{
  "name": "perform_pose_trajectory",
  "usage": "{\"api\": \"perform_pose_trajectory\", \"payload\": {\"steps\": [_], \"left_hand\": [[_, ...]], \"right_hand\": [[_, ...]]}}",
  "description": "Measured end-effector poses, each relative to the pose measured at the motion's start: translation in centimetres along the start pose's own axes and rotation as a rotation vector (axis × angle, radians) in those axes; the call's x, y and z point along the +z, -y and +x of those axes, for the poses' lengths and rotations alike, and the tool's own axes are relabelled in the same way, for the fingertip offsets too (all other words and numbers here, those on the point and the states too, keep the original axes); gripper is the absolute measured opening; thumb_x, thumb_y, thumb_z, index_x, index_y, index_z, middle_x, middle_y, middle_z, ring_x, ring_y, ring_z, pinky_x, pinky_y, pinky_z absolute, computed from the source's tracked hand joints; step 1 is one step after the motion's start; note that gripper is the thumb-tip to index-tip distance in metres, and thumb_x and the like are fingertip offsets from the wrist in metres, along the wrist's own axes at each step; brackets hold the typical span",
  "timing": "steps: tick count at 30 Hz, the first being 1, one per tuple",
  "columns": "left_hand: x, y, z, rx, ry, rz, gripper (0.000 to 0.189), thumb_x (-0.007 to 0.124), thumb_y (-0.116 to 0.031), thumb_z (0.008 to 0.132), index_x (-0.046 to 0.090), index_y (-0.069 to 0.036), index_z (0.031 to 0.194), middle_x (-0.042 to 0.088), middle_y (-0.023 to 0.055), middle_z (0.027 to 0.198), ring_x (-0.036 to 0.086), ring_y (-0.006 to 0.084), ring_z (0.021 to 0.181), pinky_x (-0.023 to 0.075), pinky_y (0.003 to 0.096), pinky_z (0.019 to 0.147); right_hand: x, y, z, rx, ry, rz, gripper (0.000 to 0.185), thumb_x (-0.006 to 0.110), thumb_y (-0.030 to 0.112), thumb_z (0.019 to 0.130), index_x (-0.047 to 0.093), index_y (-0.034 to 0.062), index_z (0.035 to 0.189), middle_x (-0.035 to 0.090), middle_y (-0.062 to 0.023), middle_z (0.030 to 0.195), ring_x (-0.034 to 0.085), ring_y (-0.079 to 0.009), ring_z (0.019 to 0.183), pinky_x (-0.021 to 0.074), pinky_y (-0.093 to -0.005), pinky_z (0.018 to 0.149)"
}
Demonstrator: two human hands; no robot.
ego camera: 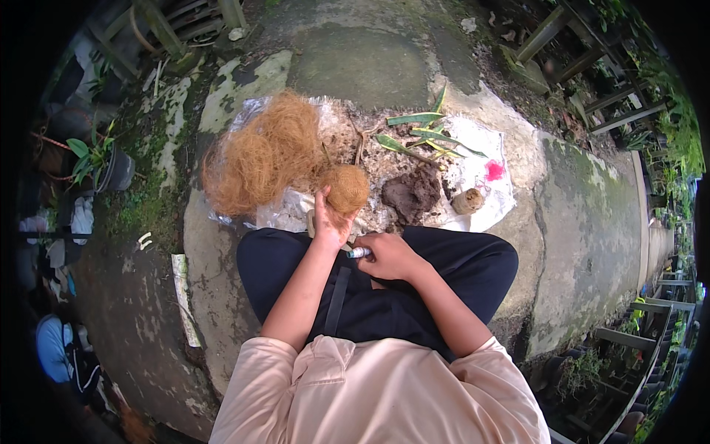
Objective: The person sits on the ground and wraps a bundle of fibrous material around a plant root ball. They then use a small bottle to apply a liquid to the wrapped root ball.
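My left hand (333, 225) cups a round ball wrapped in brown coconut fibre (348, 187) from below, over the near edge of a soil-strewn white sheet (491, 145). A thin stem seems to rise behind the ball. In my right hand (391, 256), above my lap, is a small white spool with a teal end (359, 252). A heap of loose coconut fibre (266, 152) lies left of the ball. To its right sit a lump of dark wet soil (411, 194) and a short brownish cylinder (467, 201). Variegated snake plant leaves (427, 133) lie beyond the soil.
A pink tangle of thread (494, 170) rests on the sheet's right side. Mossy concrete (360, 64) surrounds the sheet. At left stand a potted plant (116, 166) and, lying flat, a pale strip (184, 299). Wooden racks with plants (627, 333) line the right side.
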State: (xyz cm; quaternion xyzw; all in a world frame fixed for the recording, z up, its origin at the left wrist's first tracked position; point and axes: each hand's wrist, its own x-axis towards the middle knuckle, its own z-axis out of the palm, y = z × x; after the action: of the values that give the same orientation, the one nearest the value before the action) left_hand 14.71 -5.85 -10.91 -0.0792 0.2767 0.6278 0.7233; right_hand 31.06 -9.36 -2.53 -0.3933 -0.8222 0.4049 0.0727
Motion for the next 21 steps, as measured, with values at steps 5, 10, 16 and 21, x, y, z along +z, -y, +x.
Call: {"api": "perform_pose_trajectory", "payload": {"steps": [5,10,16,21], "left_hand": [[0.9,1.3,-0.1,0.064,0.010,0.198,0.062,0.067,-0.034,0.092,0.037,-0.010,0.141,0.047,0.0129,0.137,0.051,0.0276,0.126,0.0504,0.0453,0.101],[1.6,1.8,-0.9,0.165,-0.040,0.327,0.050,0.067,-0.021,0.093,0.036,-0.012,0.130,0.053,0.0102,0.124,0.058,0.0234,0.114,0.0579,0.0408,0.089],[3.4,1.8,-2.5,0.161,0.041,0.463,0.050,0.067,-0.009,0.091,0.036,-0.011,0.129,0.050,0.0096,0.124,0.057,0.0180,0.110,0.0513,0.0308,0.090],[2.0,2.9,-1.6,0.419,0.224,0.785,0.057,0.071,-0.012,0.087,0.036,-0.007,0.133,0.048,0.0099,0.127,0.051,0.0191,0.119,0.0433,0.0338,0.101]], "right_hand": [[-2.7,3.5,-0.6,0.155,0.169,0.228,0.034,0.063,0.027,0.081,0.065,0.0039,0.106,0.067,-0.0219,0.076,0.067,-0.0364,0.075,0.0526,-0.0453,0.074],[-4.1,5.2,-0.7,0.160,0.176,0.292,0.032,0.066,0.025,0.080,0.063,0.0025,0.102,0.067,-0.0222,0.075,0.067,-0.0370,0.074,0.0524,-0.0449,0.072],[-4.2,2.7,0.4,0.037,-0.107,0.604,0.023,0.067,0.004,0.082,0.059,-0.0002,0.104,0.065,-0.0053,0.086,0.059,-0.0090,0.077,0.0496,-0.0273,0.071],[-6.2,0.9,1.3,0.019,-0.149,0.666,0.027,0.063,0.005,0.086,0.057,-0.0018,0.111,0.062,-0.0040,0.094,0.057,-0.0083,0.089,0.0488,-0.0268,0.078]]}}
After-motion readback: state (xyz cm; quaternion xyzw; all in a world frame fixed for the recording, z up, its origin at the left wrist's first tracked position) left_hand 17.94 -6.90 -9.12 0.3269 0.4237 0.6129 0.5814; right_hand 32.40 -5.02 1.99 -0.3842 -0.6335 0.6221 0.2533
